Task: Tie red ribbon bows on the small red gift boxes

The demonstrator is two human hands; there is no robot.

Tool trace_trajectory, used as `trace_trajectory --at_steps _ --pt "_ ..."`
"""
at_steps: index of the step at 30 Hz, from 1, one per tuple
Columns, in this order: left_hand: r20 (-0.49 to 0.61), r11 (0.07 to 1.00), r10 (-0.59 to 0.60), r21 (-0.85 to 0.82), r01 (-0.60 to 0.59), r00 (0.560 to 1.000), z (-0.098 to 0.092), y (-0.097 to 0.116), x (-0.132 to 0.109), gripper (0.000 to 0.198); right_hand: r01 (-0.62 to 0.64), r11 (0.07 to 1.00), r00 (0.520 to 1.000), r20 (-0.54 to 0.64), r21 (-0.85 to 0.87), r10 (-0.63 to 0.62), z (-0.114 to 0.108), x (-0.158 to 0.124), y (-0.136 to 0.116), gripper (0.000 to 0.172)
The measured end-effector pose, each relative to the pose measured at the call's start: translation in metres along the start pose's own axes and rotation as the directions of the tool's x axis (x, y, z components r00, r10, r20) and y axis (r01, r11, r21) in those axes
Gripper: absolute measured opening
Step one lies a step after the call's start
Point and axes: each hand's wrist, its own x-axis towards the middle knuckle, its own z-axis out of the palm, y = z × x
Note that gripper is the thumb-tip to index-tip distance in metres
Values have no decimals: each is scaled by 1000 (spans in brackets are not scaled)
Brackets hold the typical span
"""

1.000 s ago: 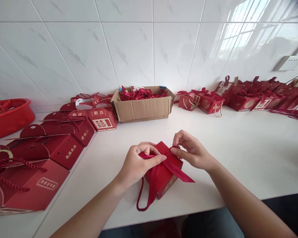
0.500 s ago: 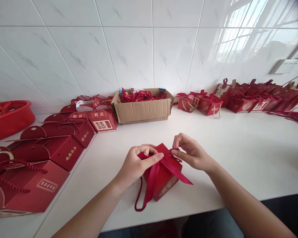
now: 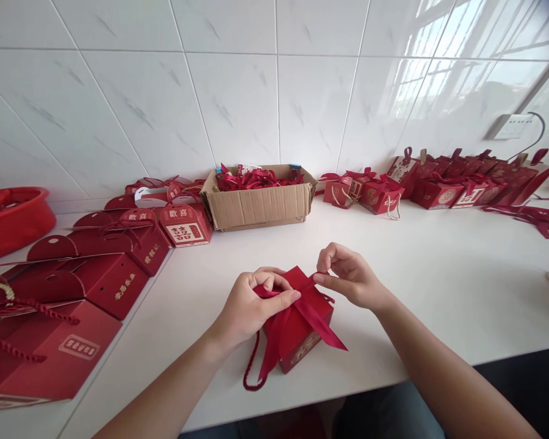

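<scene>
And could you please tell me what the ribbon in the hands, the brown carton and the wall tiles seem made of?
Ribbon: probably satin-type fabric, softly shiny and folding limply.
Brown carton: apparently corrugated cardboard, matte, with faint vertical ridges.
Wall tiles: likely glazed ceramic, glossy enough to mirror a window.

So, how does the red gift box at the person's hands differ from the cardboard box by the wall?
Size: the gift box is smaller than the cardboard box. Colour: the gift box is red; the cardboard box is brown. State: the left hand and right hand pinch ribbon over the gift box, while the cardboard box stands untouched, open-topped, holding red ribbons. Both rest on the white counter.
</scene>
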Motion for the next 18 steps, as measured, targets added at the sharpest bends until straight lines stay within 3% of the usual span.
trace_trajectory --at_steps 14,18 --pt "14 999 12 50 -13 1000 -2 1 0 50 35 999 998 -45 -3 -35 -1 4 -1 22" --pt "3 999 17 32 -17 1000 -4 0 1 49 3 1000 1000 31 -8 -2 -8 5 3 13"
